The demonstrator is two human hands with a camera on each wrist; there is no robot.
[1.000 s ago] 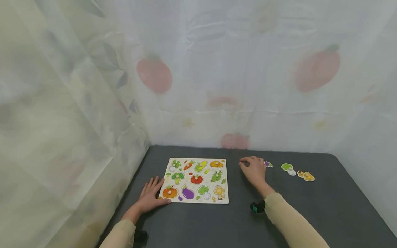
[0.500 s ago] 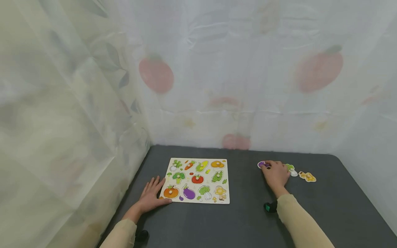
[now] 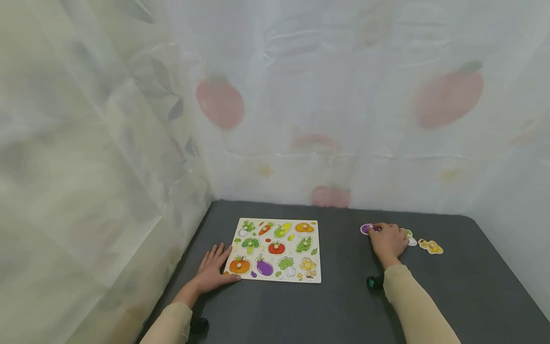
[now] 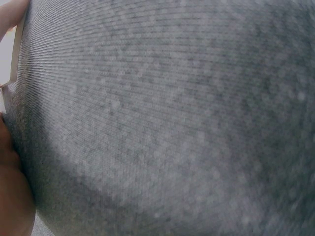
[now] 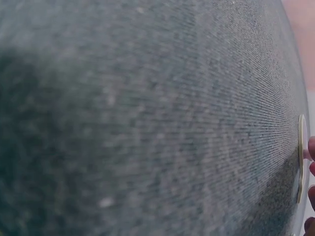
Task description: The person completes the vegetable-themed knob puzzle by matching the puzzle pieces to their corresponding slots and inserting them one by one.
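My left hand (image 3: 211,273) lies spread at the near left corner of a white puzzle board (image 3: 294,276) printed with vegetables, its thumb along the front edge. Most of the board's pictures carry knobbed pieces. To the right of the board, my right hand (image 3: 388,243) pinches the small knob of a purple eggplant puzzle piece (image 3: 365,229). In the right wrist view, fingertips (image 5: 312,147) sit at the knob of the eggplant piece (image 5: 300,172), which is seen edge-on near the dark cloth. The hand hides part of this piece in the head view.
A bok choy piece (image 3: 411,239), partly behind the right hand, and a yellow mushroom piece (image 3: 431,246) lie farther right on the dark grey table (image 3: 301,315). Pale printed curtains (image 3: 275,95) enclose the back and sides.
My right hand has moved right from beside the board to the eggplant piece and now pinches its knob. The left hand stays at the board's corner. The head view has shifted slightly.
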